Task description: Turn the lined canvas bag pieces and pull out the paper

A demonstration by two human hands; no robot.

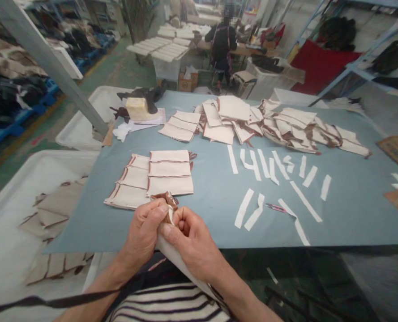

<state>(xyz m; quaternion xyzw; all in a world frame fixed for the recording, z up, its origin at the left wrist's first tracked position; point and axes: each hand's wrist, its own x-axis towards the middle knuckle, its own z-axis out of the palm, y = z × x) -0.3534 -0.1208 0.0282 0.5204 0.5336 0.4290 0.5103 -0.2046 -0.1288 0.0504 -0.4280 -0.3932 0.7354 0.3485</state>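
Observation:
Both my hands meet over the table's front edge, pinching a cream fabric piece (177,258) with brown trim. My left hand (148,228) is closed on its upper end, thumb on top. Touching it, my right hand (194,239) is also closed on the fabric, its fingers curled at the brown trim. The rest of the piece hangs down toward my lap. Just beyond my hands lie two flat cream panels with brown edging, the left one (131,179) partly under the right one (170,172).
White strips (306,201) and small pink-handled snips (276,207) lie on the blue table (212,223). Cream pieces (232,108) are heaped at the back. A yellow block (136,108) sits back left. White bins (4,214) stand left. A person (223,42) is farther off.

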